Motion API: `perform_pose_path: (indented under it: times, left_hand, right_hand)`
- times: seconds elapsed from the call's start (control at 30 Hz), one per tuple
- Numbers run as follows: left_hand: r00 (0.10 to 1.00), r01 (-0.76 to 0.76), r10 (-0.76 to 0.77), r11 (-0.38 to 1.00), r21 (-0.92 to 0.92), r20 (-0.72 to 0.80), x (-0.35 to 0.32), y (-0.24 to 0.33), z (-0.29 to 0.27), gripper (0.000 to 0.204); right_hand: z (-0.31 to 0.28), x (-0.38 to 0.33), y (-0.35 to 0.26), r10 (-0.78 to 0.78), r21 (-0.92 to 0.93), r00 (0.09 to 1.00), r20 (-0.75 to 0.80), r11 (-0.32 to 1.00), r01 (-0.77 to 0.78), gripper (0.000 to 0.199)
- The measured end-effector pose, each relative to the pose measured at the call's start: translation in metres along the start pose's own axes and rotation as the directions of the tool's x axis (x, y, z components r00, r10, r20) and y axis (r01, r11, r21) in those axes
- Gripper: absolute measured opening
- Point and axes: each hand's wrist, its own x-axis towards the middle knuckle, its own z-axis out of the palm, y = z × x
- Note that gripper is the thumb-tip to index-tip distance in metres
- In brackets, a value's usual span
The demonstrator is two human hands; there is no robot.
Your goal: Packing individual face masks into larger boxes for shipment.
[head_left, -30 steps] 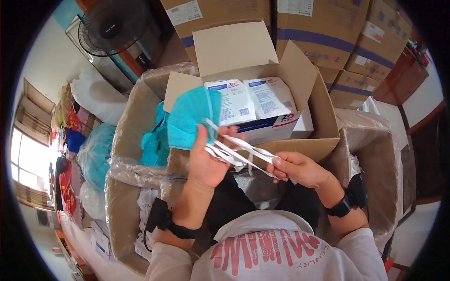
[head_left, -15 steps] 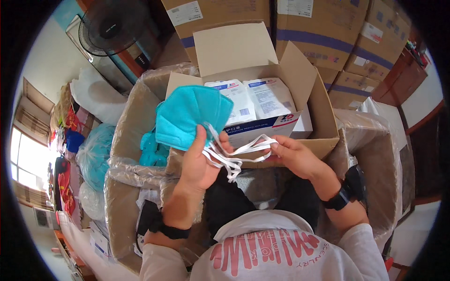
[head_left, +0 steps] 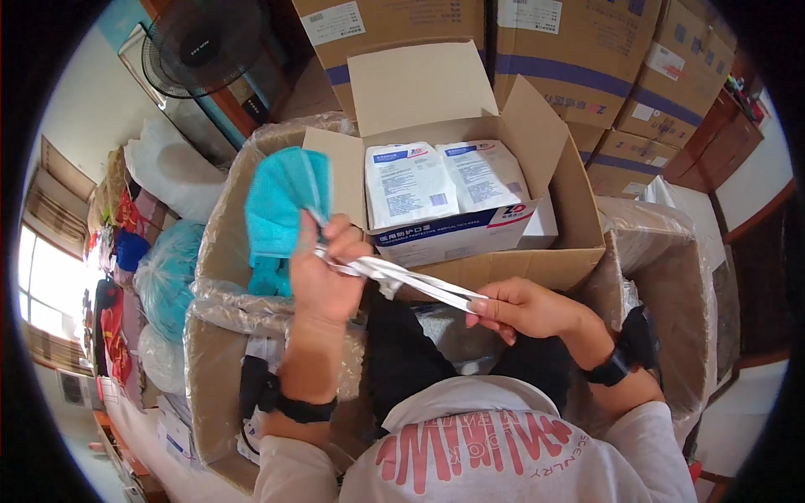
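A teal face mask (head_left: 287, 197) is pinched at its edge in my left hand (head_left: 329, 272), over the carton on the left. From it, white straps (head_left: 411, 283) stretch across to my right hand (head_left: 524, 310), whose thumb and fingers grip their far end. The straps look taut between the two hands, with a loose bunch hanging near the left one. Just beyond my hands stands an open white and blue box (head_left: 453, 239) holding white printed packets (head_left: 411, 180). More teal masks (head_left: 270, 278) lie in the carton under the held one.
Plastic-lined cartons stand at my left (head_left: 216, 369) and right (head_left: 671, 277). Large sealed cartons (head_left: 570, 80) are stacked at the back. A black fan (head_left: 201, 50) stands at the far left, above clear bags of teal items (head_left: 172, 272).
My left hand has moved left with the mask, turning it. The right hand has come slightly lower, and the straps between the hands are drawn out longer and straighter.
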Motion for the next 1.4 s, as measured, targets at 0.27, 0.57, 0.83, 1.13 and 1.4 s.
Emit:
perform_pose_path:
  times: [0.27,0.57,0.83,1.13,1.4]
  left_hand:
    - [0.749,0.219,-0.618,-0.108,0.97,-0.238,-0.042,-0.015,0.003,0.02]
    - [0.928,-0.283,-0.312,-0.229,0.931,0.205,-0.035,-0.052,-0.006,0.026]
    - [0.562,-0.5,-0.827,-0.369,0.783,-0.031,-0.047,-0.016,0.01,0.04]
    - [0.674,-0.482,-0.722,-0.269,0.834,0.157,-0.054,0.018,-0.009,0.046]
    - [0.84,-0.445,-0.502,-0.426,0.787,0.203,-0.047,0.06,-0.04,0.047]
  right_hand:
    - [-0.014,0.0,-0.013,-0.276,-0.508,0.96,-0.055,0.835,0.211,0.027]
    - [0.021,0.014,0.003,-0.59,-0.56,0.801,-0.095,0.697,0.448,0.021]
    - [0.038,-0.023,0.005,-0.293,-0.487,0.924,0.246,0.787,0.379,0.027]
    - [0.034,-0.05,-0.011,-0.049,-0.501,0.991,0.128,0.859,0.107,0.024]
    - [-0.005,-0.083,0.002,-0.095,-0.502,0.994,0.051,0.858,0.108,0.024]
